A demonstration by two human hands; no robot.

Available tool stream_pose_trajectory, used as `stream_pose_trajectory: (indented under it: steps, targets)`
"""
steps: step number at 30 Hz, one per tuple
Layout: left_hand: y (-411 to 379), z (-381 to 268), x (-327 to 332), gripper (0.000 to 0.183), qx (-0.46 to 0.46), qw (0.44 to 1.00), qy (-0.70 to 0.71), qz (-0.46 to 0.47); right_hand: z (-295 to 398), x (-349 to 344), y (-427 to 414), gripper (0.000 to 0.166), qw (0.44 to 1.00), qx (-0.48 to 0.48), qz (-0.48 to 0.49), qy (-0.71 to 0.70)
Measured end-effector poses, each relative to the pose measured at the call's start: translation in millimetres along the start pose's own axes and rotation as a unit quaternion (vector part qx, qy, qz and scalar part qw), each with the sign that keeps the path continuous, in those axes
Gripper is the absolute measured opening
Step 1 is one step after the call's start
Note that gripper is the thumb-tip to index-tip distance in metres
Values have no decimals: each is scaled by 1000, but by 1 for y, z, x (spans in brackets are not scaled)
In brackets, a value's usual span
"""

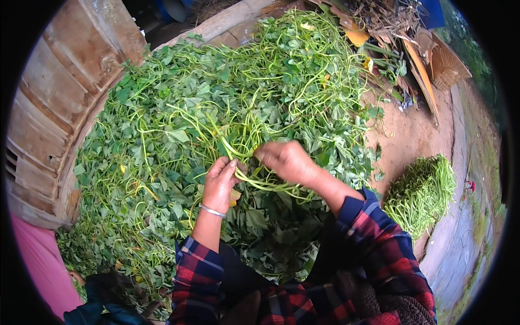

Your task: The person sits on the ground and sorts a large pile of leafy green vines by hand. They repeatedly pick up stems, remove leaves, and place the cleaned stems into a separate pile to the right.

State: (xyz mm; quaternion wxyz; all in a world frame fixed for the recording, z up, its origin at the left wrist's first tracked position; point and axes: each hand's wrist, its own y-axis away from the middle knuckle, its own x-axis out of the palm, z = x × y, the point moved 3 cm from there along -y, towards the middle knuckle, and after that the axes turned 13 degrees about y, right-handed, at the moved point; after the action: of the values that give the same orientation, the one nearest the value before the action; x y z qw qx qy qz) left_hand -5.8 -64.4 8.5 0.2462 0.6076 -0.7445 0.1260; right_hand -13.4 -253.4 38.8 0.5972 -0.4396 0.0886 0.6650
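In front of me spreads a large heap of leafy green vines (227,85), with long thin stems and lobed leaves. My left hand (221,178), with a silver bangle at the wrist, pinches a small bunch of bare green stems (268,186) between thumb and fingers. The bunch bends down and to the right, below my other hand. My right hand (289,163) is blurred by motion, its fingers curled in at the end of a pale green stem (237,151) that runs to it from the bunch.
A neat stack of stripped green stems (422,195) lies on the ground at right. Wooden panelling (61,101) borders the heap at left. Dry husks (386,24) and a woven basket (449,67) are at upper right. Another person's pink garment (40,264) shows at lower left.
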Motion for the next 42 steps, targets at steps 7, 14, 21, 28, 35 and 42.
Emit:
stream_pose_trajectory:
  steps: [7,14,21,28,35,42]
  targets:
    - [6,10,11,13,-31,990,-120,65,-9,7,-5,34,971,104,50,-210]
    - [8,8,24,16,-49,981,-176,69,-15,3,-9,24,985,84,66,-134]
    - [15,1,15,16,-74,974,-191,94,-71,-44,-20,30,938,297,-115,-138]
    - [1,-19,-14,11,-4,1000,11,17,-81,-59,-16,15,941,220,-176,-186]
    - [-1,-12,-8,17,-15,998,59,28,-10,5,-6,27,982,144,97,-68]
    - [-5,-12,-3,23,9,995,95,29,-2,41,6,21,989,7,139,-57]
